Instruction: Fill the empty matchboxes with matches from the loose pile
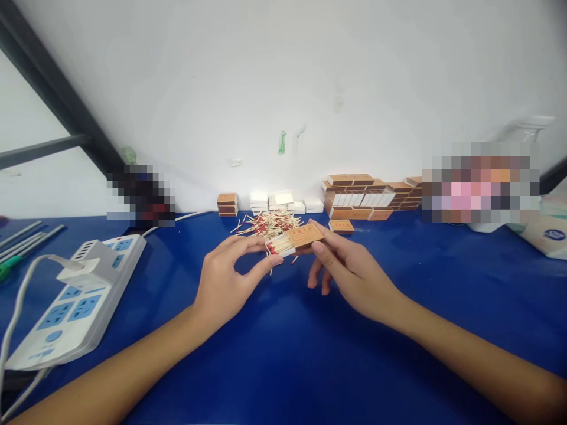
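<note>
Between my two hands is a matchbox, its orange-brown sleeve (306, 236) pushed partway over a white inner tray (289, 252) filled with red-tipped matches. My left hand (230, 268) pinches the tray's exposed end between thumb and fingers. The sleeve's right end is gripped by my right hand (348, 260), with its lower fingers hanging loose below. Just behind the box, a heap of loose matches (274, 221) lies on the blue table (283, 354). One closed matchbox (341, 226) rests flat behind my right hand.
White trays (259, 200) stand against the wall, beside a small stack of matchboxes (227, 204). A long stack of matchboxes (354, 212) is at the back right. On the left lie a power strip (110, 283) with cables and some metal rods (31, 242). A tissue pack (547, 230) sits far right.
</note>
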Motion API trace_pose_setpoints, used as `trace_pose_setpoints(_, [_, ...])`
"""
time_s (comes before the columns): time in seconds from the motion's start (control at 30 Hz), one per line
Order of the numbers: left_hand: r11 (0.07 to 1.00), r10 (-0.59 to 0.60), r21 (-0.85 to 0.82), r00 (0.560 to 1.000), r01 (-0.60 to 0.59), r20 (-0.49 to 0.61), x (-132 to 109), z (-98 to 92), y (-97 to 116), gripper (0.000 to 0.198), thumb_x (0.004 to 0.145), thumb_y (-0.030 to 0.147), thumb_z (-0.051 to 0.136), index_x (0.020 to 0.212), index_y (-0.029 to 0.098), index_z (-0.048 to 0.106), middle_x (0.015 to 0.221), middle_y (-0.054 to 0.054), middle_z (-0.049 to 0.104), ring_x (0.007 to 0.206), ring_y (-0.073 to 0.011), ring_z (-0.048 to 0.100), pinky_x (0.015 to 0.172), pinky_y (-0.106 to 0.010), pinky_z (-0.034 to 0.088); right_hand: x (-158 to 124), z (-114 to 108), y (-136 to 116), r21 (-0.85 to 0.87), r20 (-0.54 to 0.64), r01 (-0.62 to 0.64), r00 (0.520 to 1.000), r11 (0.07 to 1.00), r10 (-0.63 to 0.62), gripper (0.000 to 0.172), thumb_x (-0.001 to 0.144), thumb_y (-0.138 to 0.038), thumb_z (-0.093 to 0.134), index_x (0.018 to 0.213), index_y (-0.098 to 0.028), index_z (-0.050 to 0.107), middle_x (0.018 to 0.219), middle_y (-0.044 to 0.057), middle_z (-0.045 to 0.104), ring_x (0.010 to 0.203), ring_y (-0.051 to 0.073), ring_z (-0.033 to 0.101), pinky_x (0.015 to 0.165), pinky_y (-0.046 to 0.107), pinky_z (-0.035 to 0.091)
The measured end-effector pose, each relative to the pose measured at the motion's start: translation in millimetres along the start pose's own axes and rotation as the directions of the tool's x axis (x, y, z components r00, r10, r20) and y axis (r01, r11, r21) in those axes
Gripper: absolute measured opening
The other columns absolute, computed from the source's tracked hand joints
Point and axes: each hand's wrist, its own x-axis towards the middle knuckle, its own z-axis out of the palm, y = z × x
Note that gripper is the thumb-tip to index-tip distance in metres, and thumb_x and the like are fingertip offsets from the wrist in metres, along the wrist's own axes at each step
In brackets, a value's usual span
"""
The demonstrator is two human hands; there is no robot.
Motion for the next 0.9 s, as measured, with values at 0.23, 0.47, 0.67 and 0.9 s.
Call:
trace_pose_setpoints(0.23, [0.998, 0.045, -0.057, 0.997, -0.041, 0.062, 1, 2.0, -5, 0.03, 0.087, 0.041, 0.083, 0.109, 0.022, 0.077, 0.102, -0.005, 0.08, 0.093, -0.0218, 0.077, 0.089, -0.037, 0.062, 0, 2, 4, 0.058, 0.036, -0.011, 0.999, 0.998, 0.008, 0.064, 0.108, -0.054, 0.045, 0.163, -0.021, 0.037, 0.082, 0.003, 0.07, 0.061, 0.013, 0.067, 0.05, 0.023, 0.056])
trace_pose_setpoints(0.47, [0.98, 0.124, -0.168, 0.984, -0.101, 0.131, -3, 1.1, -9, 0.053, 0.074, 0.046, 0.091, 0.119, 0.023, 0.074, 0.095, -0.002, 0.082, 0.089, -0.0207, 0.076, 0.086, -0.033, 0.06, -13, 13, -3, 0.269, 0.233, -0.109, 0.971, 0.957, 0.045, 0.084, 0.105, -0.053, 0.054, 0.169, -0.03, 0.004, 0.097, 0.006, 0.073, 0.068, 0.016, 0.071, 0.05, 0.025, 0.056])
trace_pose_setpoints(0.67, [0.967, 0.167, -0.216, 0.977, -0.136, 0.133, -3, 0.1, -3, 0.051, 0.077, 0.044, 0.088, 0.122, 0.024, 0.074, 0.089, 0.001, 0.082, 0.081, -0.0174, 0.075, 0.08, -0.028, 0.058, -9, 7, 0, 0.183, 0.235, -0.086, 0.971, 0.979, 0.042, 0.061, 0.107, -0.053, 0.05, 0.16, -0.024, 0.038, 0.093, 0.005, 0.071, 0.068, 0.014, 0.068, 0.051, 0.022, 0.054])
trace_pose_setpoints(0.9, [0.958, 0.093, -0.285, 0.966, -0.022, 0.241, -3, 1.4, -3, 0.062, 0.074, 0.041, 0.091, 0.13, 0.024, 0.07, 0.093, 0.001, 0.082, 0.087, -0.0186, 0.078, 0.093, -0.03, 0.058, -10, 11, -2, 0.175, 0.175, -0.051, 0.984, 0.983, 0.019, 0.061, 0.107, -0.053, 0.05, 0.159, -0.021, 0.041, 0.084, 0.003, 0.068, 0.069, 0.015, 0.068, 0.052, 0.024, 0.055])
